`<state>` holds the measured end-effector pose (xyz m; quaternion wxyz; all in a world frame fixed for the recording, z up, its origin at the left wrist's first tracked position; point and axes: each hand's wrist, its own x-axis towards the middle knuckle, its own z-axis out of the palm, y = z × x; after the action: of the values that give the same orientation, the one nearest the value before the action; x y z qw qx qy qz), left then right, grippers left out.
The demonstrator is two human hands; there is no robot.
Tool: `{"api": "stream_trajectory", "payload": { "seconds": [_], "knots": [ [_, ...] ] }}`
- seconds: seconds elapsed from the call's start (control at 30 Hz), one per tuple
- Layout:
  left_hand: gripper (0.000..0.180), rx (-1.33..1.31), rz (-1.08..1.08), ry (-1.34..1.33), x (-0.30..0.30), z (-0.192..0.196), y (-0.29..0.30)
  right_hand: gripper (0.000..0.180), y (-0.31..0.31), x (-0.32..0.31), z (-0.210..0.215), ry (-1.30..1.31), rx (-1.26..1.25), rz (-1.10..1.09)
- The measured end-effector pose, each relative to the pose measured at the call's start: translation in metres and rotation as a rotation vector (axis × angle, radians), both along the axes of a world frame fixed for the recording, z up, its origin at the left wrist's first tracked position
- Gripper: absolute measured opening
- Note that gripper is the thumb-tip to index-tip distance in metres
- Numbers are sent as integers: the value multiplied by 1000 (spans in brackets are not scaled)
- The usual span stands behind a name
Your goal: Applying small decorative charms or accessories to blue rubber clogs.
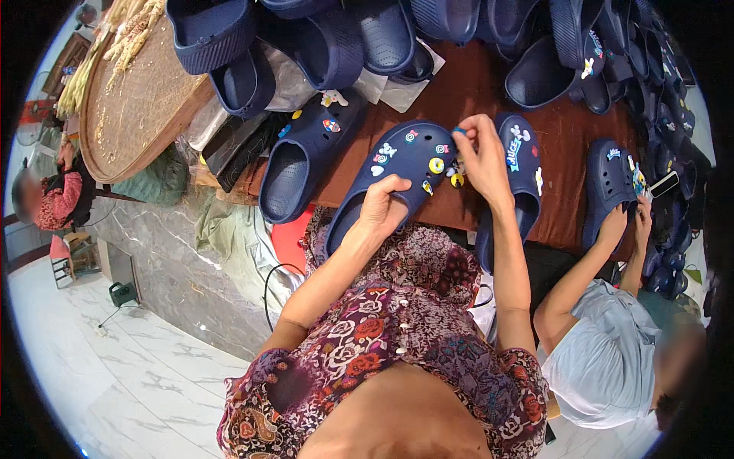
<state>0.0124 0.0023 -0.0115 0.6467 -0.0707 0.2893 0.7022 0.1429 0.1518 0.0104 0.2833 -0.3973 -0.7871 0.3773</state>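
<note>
My left hand point(386, 205) is closed around the side of a navy clog point(409, 157), its thumb lying on top near the opening. Several colourful shoe charms are set in the clog's upper: candy swirls, a white character and yellow round ones. At the toe's right side, my right hand point(483, 159) pinches a small blue piece point(459, 131), too small to name. Loose yellow-and-black charms point(457, 180) show just below those fingers. Left of the held clog lies another decorated navy clog point(294, 164); to the right is one with a blue lettered charm point(520, 164).
Navy clogs point(329, 50) are piled along the far side of the brown-covered table point(566, 183). At the right, a co-worker's hands point(615, 226) hold another clog point(608, 180). A woven round tray point(141, 99) stands far left, and another person point(57, 195) sits beyond.
</note>
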Motion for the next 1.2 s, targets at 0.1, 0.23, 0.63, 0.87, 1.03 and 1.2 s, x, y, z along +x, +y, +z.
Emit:
{"api": "stream_trajectory", "payload": {
  "seconds": [0.1,0.23,0.63,0.87,1.03,1.2],
  "knots": [
    [53,20,70,-56,-1,12,-3,17,2,12,-7,-110,84,-11],
    [54,12,136,-187,-9,14,-12,17,-1,14,-10,-234,200,17],
    [45,-93,99,-70,-5,23,-21,25,-18,-24,42,-128,266,420],
    [47,-42,72,-29,-7,6,-19,34,-12,-40,24,-166,283,567],
    [50,-44,33,-70,-14,4,-17,31,-7,-48,18,-191,276,570],
    [51,-77,13,-88,-16,9,-18,28,-8,-49,16,-160,313,561]
  ]
}}
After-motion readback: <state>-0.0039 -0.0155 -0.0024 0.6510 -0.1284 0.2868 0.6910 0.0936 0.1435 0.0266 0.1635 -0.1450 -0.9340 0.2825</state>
